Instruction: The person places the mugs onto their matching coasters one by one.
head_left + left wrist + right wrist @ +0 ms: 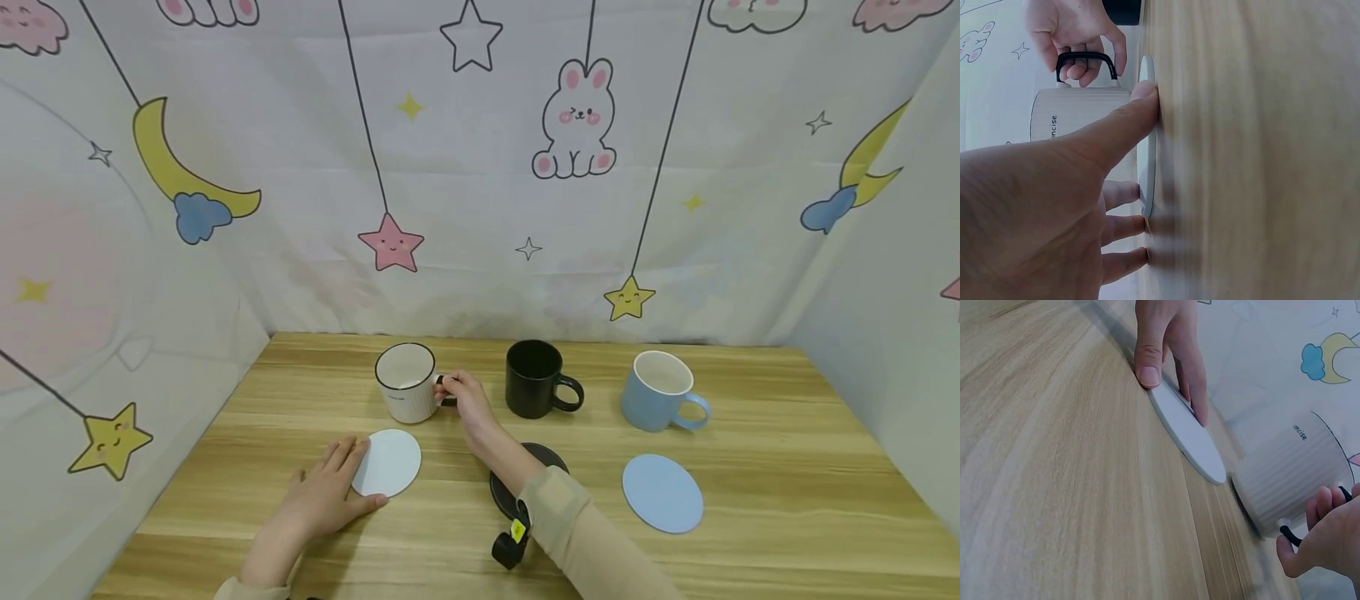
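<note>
One backdrop [480, 167]: pale cloth past the table's far edge, printed with bunnies, stars, moons, clouds.
Wooden table [795, 475]: striped light-brown top, under everything you handle.
Sleeves [607, 542]: beige, both your arms; the right one reaches forward across the middle.
Left hand [326, 487]: yours, fingers and thumb fairly straight and spread, touching the white coaster at its left side, thumb at the near edge; no curled grasp.
Right hand [471, 408]: yours, fingers curled round the white mug's handle, grasping it.
White mug [408, 396]: upright, dark rim, small lettering on its side, just beyond the white coaster; you can't tell for sure if its base touches the wood.
Black mug [528, 387]: upright on the table, right of your right hand, handle to the right.
Light blue mug [648, 400]: farthest right of the three, upright, white inside.
Light blue coaster [663, 493]: flat, nearer you than its matching mug.
Black coaster [504, 493]: partly hidden by your right forearm.
White coaster [393, 462]: flat, beside your left hand's thumb and fingers.
Handle [1088, 55]: black, in your right fingers.
</note>
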`<state>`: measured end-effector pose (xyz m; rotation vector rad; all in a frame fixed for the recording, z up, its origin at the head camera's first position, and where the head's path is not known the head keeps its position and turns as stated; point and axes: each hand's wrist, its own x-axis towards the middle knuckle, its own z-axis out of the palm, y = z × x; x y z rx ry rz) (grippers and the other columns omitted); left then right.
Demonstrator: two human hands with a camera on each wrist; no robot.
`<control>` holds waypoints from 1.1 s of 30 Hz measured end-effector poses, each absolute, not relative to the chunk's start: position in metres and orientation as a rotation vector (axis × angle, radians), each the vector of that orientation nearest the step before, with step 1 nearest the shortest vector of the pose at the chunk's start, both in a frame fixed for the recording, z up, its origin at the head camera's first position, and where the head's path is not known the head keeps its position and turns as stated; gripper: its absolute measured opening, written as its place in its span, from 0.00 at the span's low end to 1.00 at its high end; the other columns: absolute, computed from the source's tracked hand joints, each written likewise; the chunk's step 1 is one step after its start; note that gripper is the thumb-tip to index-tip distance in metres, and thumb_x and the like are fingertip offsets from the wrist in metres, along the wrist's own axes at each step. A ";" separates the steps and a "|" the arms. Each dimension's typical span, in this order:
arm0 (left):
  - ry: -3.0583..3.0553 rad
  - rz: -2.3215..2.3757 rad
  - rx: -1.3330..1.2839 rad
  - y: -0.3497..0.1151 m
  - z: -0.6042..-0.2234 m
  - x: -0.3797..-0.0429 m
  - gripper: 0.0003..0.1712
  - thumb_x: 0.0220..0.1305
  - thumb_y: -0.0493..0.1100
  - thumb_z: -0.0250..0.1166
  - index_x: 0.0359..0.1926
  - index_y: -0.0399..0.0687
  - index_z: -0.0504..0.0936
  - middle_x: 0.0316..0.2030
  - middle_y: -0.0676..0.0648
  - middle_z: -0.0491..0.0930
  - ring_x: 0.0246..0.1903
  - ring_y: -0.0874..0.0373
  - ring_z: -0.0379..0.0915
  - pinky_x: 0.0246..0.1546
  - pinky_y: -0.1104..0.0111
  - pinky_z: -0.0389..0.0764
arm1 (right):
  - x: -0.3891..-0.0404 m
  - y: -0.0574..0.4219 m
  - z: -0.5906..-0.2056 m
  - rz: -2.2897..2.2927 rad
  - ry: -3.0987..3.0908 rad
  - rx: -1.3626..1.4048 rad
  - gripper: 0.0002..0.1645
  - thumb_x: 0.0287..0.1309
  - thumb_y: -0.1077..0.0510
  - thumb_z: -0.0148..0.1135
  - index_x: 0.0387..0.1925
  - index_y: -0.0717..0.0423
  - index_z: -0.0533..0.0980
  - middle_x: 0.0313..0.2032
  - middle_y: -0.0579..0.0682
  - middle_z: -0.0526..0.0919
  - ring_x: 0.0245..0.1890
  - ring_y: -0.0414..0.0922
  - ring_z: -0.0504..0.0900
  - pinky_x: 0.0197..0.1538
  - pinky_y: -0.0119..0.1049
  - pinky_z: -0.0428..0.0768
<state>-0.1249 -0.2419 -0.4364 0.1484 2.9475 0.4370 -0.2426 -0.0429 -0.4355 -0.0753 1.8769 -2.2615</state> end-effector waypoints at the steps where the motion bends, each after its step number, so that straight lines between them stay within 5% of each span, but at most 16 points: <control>1: 2.946 0.439 0.148 -0.242 -0.436 -0.125 0.55 0.54 0.69 0.63 0.72 0.42 0.57 0.72 0.33 0.54 0.70 0.31 0.49 0.57 0.25 0.52 | -0.242 -0.043 -0.435 -2.269 1.868 -0.078 0.09 0.68 0.62 0.47 0.31 0.57 0.71 0.26 0.41 0.75 0.30 0.37 0.75 0.51 0.46 0.72; 17: 2.948 0.425 0.152 -0.244 -0.438 -0.125 0.56 0.54 0.70 0.62 0.73 0.42 0.56 0.72 0.33 0.53 0.70 0.31 0.49 0.56 0.25 0.54 | -0.234 -0.038 -0.422 -2.275 1.817 -0.100 0.09 0.68 0.61 0.47 0.30 0.54 0.69 0.26 0.41 0.75 0.31 0.38 0.74 0.44 0.39 0.71; 33: 2.950 0.421 0.158 -0.243 -0.439 -0.125 0.55 0.54 0.70 0.62 0.73 0.43 0.56 0.72 0.33 0.54 0.70 0.31 0.50 0.56 0.25 0.54 | -0.223 -0.035 -0.415 -2.270 1.786 -0.145 0.11 0.68 0.61 0.46 0.27 0.52 0.69 0.26 0.42 0.74 0.31 0.39 0.74 0.49 0.44 0.67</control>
